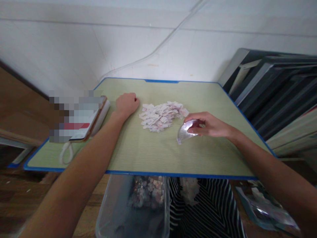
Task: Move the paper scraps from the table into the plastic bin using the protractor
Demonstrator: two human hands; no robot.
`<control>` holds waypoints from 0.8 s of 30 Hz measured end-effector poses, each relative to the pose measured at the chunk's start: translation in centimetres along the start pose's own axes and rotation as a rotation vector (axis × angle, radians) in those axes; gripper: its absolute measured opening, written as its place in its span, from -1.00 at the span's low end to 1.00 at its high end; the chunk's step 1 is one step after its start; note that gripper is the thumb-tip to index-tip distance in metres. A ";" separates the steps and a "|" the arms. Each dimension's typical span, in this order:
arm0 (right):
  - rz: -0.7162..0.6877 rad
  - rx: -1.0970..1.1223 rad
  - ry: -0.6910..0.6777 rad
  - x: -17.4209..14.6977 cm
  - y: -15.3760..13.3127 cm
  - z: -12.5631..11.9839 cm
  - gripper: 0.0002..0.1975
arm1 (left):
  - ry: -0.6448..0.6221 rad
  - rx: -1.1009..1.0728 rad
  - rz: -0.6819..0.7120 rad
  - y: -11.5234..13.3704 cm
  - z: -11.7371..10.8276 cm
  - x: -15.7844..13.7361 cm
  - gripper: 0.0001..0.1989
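Observation:
A loose pile of small whitish-pink paper-like slips point(160, 115) lies on the middle of the table. My right hand point(209, 125) pinches a shiny silver half-round thing point(185, 130) between thumb and fingers, just right of the pile. A small pale piece point(179, 141) shows at that thing's lower edge; whether it is joined to it I cannot tell. Left of the pile, my left hand point(126, 104) rests on the table as a loose fist, apart from the slips. Its palm is hidden, and nothing shows in it.
The blue-edged table point(148, 158) stands against a white wall. At its left sits a propped device point(84, 122), partly blurred out, with a white strap loop. Below are a clear plastic bin point(136, 205) and striped cloth point(208, 205). Dark flat panels point(277, 76) lean at the right.

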State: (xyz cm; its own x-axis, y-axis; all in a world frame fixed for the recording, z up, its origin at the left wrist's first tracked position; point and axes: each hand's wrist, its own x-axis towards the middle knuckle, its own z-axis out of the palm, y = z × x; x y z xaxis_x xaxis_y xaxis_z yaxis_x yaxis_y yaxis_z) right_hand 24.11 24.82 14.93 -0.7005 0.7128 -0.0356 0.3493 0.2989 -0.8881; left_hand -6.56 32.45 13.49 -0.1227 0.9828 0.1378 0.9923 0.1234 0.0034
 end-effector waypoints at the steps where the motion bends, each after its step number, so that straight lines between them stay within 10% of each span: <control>1: 0.036 0.030 -0.038 0.0 0.1 0.1 -0.73 | 0.001 0.006 -0.001 0.0 0.0 0.0 -0.53; 24: 0.146 0.119 -0.535 -0.6 -1.1 1.0 -0.71 | 0.015 0.023 0.003 -0.1 0.4 0.3 -0.53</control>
State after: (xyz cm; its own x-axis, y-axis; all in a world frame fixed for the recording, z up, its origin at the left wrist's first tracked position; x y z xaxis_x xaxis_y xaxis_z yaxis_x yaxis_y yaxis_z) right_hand 23.55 23.42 15.46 -0.8788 0.3114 -0.3616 0.4152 0.1253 -0.9011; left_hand -6.74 32.74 13.16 -0.1194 0.9811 0.1524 0.9921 0.1238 -0.0201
